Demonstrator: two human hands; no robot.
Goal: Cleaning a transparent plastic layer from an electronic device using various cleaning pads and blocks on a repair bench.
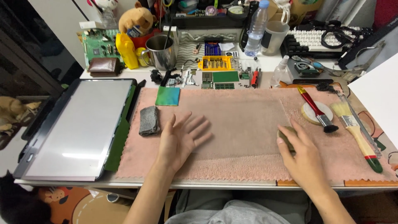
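Pink towel-type cloth (244, 124) is what both hands are on, and it's spread flat over the middle of the tabletop (265, 63). Left hand (180, 139) lies on it with fingers (198, 129) spread wide and holding nothing. Right hand (300, 155) has its fingers (290, 135) curled over a small dark olive-brown lump (286, 135), thumb on the near side. Can't really tell what the lump is, since only a bit pokes out up and to the left of the knuckles.

Just left of the open hand there's a folded grey pad (149, 120), near but not touching, its long side pointing away from the person. Beyond that sits a green iridescent square (168, 96), at the cloth's far left corner.

On the right side, a red-handled brush (317, 110) lies diagonally across a pale round disc (311, 114), bristles toward the near right. A flat wooden paintbrush (355, 135) lies next to it on roughly the same slant, bristles at the far end. The right hand is clearly the closer one to both.

Containers: a yellow tray (215, 63) at the back holds rows of small bits, a steel mug (161, 52) has a dark stick standing in it, and there's a mostly empty plastic water bottle (256, 29). A laptop screen panel (74, 128) lies flat at far left.
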